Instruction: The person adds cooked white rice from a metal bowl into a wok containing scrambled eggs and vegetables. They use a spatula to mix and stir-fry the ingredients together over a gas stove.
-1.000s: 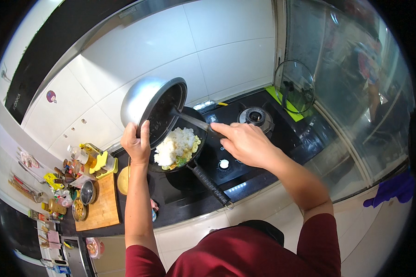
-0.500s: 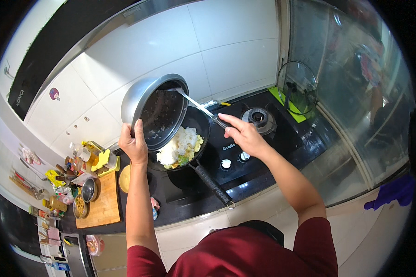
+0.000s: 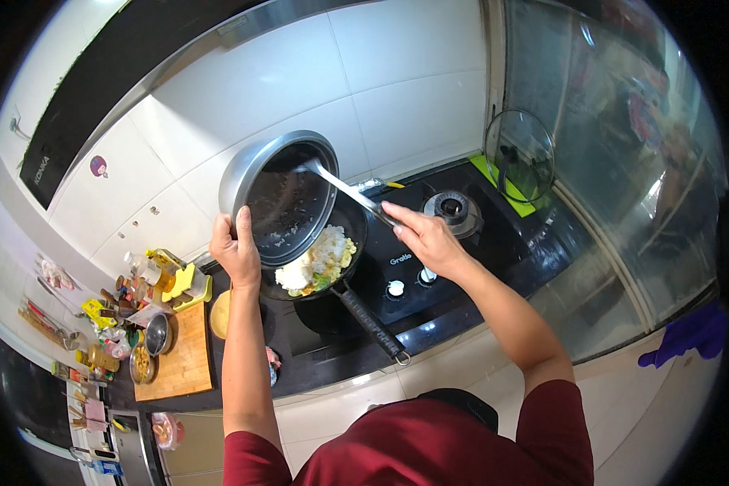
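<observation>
My left hand (image 3: 236, 249) grips the rim of a grey rice cooker pot (image 3: 279, 202), thumb inside and fingers behind it. The pot is tilted over the wok, its dark inside facing me with some rice grains stuck to it. My right hand (image 3: 429, 240) is closed round the dark handle of a spatula (image 3: 344, 186), whose head reaches into the pot near the upper rim. Below, white rice (image 3: 329, 253) lies in the black wok (image 3: 362, 235) on top of yellow-green food that looks like egg. The wok's wrapped handle points toward me.
A second burner (image 3: 454, 209) is at the right of the black stove. Beyond it a glass lid (image 3: 520, 154) leans by a green mat (image 3: 502, 186). To the left are a cutting board (image 3: 188, 356), metal bowls (image 3: 159, 333) and several bottles (image 3: 158, 275).
The pot has shifted slightly right in my left hand. The spatula head has turned and moved a little within the pot. The rice in the wok looks much the same.
</observation>
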A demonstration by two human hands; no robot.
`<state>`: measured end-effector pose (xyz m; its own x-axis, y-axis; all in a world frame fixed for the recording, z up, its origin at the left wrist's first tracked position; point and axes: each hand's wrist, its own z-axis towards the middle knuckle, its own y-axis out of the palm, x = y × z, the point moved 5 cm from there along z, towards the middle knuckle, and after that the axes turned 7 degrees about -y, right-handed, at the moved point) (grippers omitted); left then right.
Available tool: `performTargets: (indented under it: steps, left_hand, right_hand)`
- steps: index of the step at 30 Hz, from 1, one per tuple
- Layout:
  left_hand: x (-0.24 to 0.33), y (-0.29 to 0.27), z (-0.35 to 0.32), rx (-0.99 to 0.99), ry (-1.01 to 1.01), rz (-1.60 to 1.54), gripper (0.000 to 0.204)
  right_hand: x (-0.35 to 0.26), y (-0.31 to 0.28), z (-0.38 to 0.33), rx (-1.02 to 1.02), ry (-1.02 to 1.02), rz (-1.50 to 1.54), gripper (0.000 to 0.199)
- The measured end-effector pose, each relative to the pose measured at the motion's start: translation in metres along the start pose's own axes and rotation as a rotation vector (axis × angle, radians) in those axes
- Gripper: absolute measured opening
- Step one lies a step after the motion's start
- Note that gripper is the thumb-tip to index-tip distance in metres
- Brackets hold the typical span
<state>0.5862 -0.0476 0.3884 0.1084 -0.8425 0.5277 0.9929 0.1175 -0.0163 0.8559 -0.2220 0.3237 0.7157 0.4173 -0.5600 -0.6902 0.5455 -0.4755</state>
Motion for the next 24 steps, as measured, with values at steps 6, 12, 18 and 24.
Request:
performTargets:
  steps: [6,12,18,24]
  left_hand:
    - [-0.001,-0.002,-0.002,-0.043,-0.032,0.051,0.037]
    - [0.01,-0.004,0.003,-0.006,-0.022,0.021,0.036]
    - [0.003,-0.007,-0.001,0.038,0.052,0.041,0.037]
    - [0.003,-0.006,0.003,0.041,0.025,0.028,0.037]
  right_hand:
    - [-0.005,0.016,-0.018,-0.17,0.216,0.291,0.042]
    - [0.017,0.031,-0.014,-0.13,0.542,0.709,0.045]
    - [0.0,0.046,-0.035,-0.13,0.736,1.037,0.047]
    - [-0.001,0.035,-0.011,-0.014,0.515,0.8,0.047]
